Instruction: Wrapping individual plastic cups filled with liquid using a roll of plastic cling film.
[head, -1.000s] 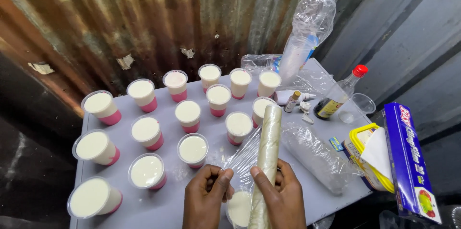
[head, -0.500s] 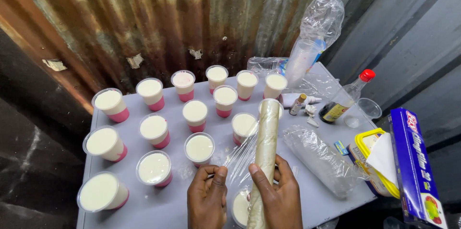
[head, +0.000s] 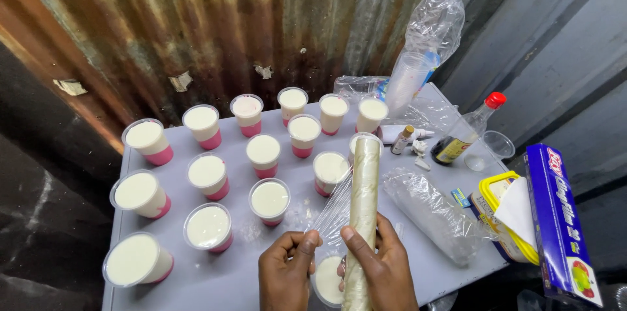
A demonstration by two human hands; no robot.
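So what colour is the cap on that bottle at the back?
Red. The bottle has a bright red cap, seen clearly in the head view.

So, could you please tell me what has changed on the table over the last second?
Very little. The left hand has pinched the film edge and draws it out to the left of the roll, over the cup beneath; a second ago both hands met at the roll's base. The right hand still grips the roll upright. The filled cups, bottle and blue box stay put.
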